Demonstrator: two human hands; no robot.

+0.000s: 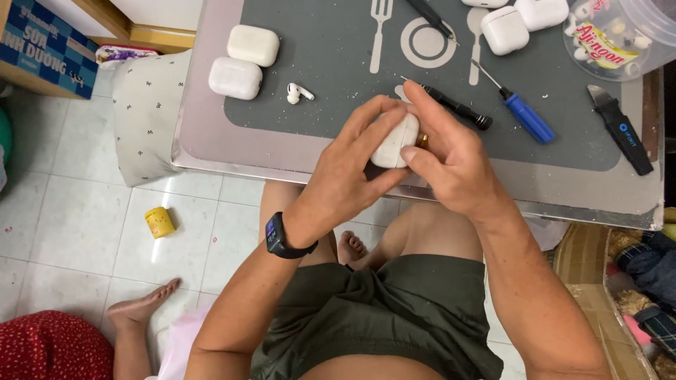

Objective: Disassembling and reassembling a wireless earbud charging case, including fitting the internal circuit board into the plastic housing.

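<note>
- Both hands clasp a white earbud case over the table edge: left hand cups it, right hand pinches its far side.
- Best to keep it steady, pressing evenly.
- Just beyond the grip lies a black screwdriver; farther left, a loose earbud.

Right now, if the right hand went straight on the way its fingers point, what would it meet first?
The right hand points up and left, across the white case that both hands hold. Past the case, the loose white earbud on the grey mat seems first in line, though depth is hard to judge.
</note>
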